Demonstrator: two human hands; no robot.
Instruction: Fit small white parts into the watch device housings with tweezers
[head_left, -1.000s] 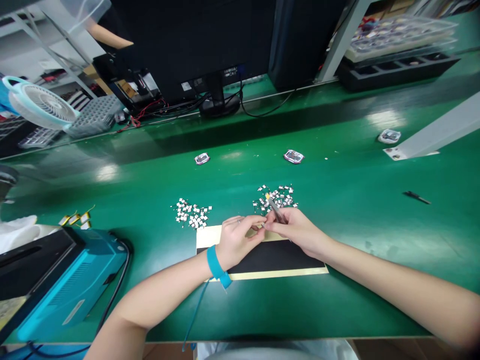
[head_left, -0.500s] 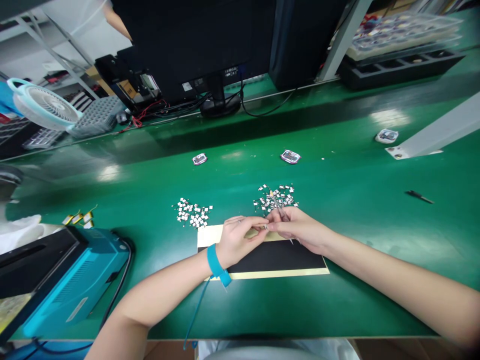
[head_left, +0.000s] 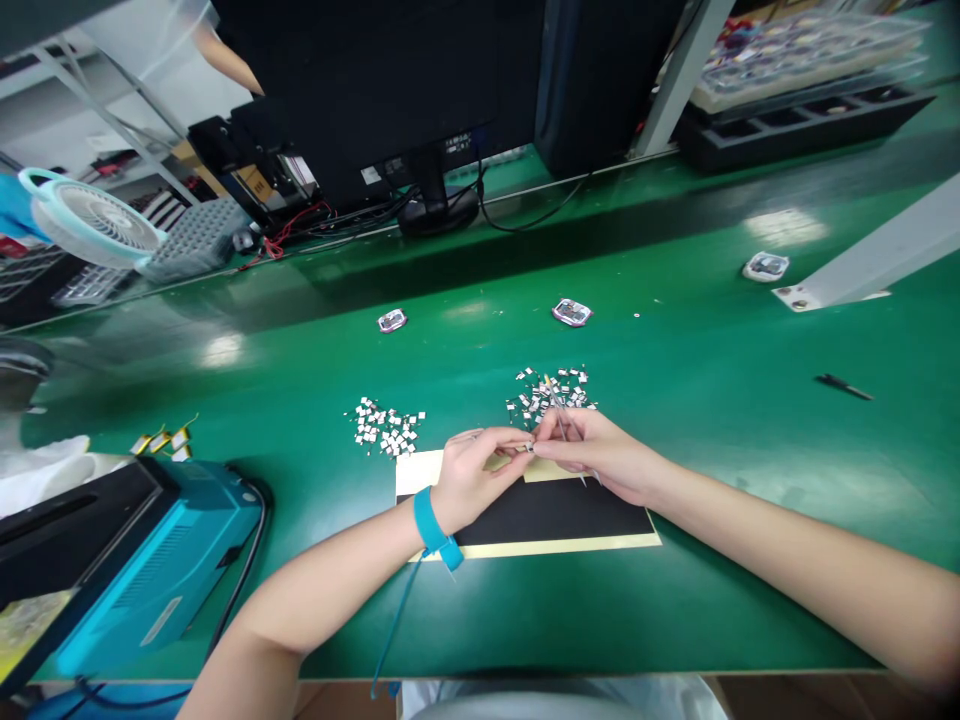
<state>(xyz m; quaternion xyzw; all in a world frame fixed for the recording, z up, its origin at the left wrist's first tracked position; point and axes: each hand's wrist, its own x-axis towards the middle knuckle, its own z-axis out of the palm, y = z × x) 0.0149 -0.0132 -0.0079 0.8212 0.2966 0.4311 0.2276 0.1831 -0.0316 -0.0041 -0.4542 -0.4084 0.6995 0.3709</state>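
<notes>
My left hand (head_left: 480, 470), with a teal strap (head_left: 429, 522) round its wrist, pinches a tiny white-and-dark part (head_left: 529, 447) at its fingertips. My right hand (head_left: 592, 450) meets it there, its thumb and finger on the same part. Tweezers (head_left: 559, 400) are tucked in the right hand, their points towards me. Beneath both hands lies a black sheet (head_left: 555, 515) with pale yellow backing (head_left: 420, 470). Beyond the right hand is a scattered pile of small white parts with dark leads (head_left: 536, 400); a similar pile (head_left: 386, 428) lies beyond the left hand.
Two small boards (head_left: 391, 320) (head_left: 572, 312) lie farther back, before a monitor stand (head_left: 439, 212). A teal machine (head_left: 165, 560) stands at the left, near several yellow parts (head_left: 159, 441). At the right are a white post (head_left: 885, 240) and a black pen-like tool (head_left: 844, 386).
Both hands stay together over the sheet, with the fingertips shifted slightly. The whole view has moved a little.
</notes>
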